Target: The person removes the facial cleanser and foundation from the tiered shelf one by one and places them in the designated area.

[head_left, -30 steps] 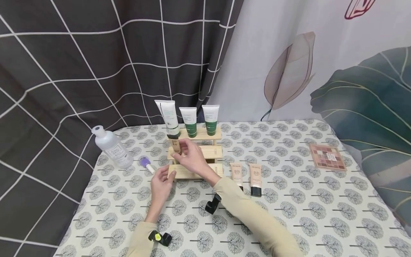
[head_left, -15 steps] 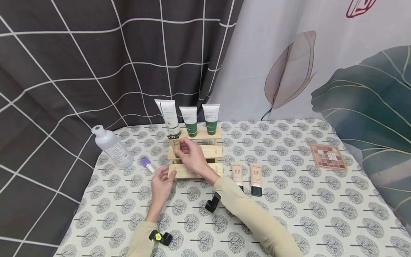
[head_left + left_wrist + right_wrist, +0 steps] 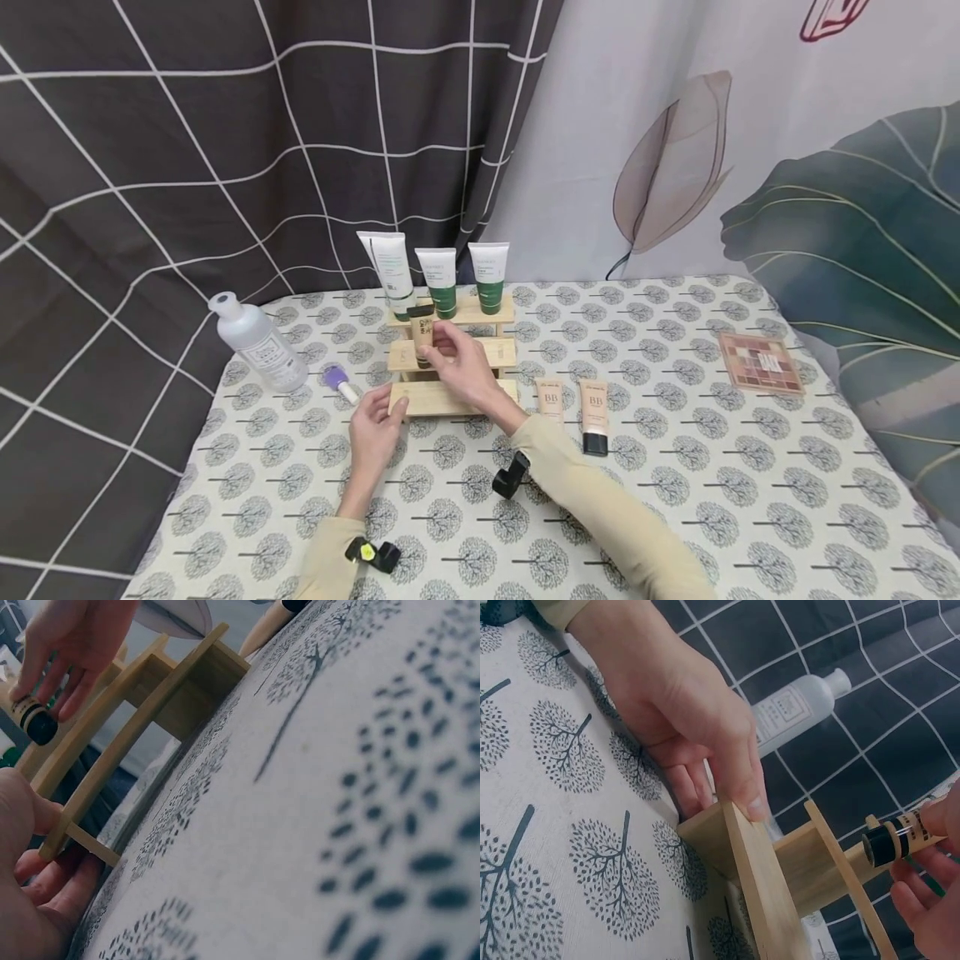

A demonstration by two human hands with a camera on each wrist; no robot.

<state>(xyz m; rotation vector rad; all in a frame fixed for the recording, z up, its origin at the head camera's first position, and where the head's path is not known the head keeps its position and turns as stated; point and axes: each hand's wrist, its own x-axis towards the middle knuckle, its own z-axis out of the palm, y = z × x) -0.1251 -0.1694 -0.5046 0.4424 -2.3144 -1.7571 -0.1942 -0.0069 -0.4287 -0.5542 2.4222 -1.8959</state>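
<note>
A small tan tube [image 3: 423,329] with a black cap and dark lettering is pinched between the thumb and fingers of my right hand [image 3: 467,367]. It stands nearly upright over the left part of the middle step. In the right wrist view the black end of the tube [image 3: 883,846] points away from the palm. My left hand [image 3: 373,423] grips the left end of the lowest step of a three-tier wooden rack [image 3: 453,398], thumb on top and fingers below. Along the top step stand three white-and-green tubes, one of them the larger tube [image 3: 390,271] at the left.
Two beige BB cream tubes [image 3: 595,417] lie right of the rack, one partly behind the right sleeve. A clear bottle [image 3: 262,346] and a purple-headed brush [image 3: 341,383] are at the left. An eyeshadow palette [image 3: 761,364] lies at the far right.
My right hand has shifted the tan tube slightly right and up, away from the left end of the middle step. My left hand keeps its grip on the rack.
</note>
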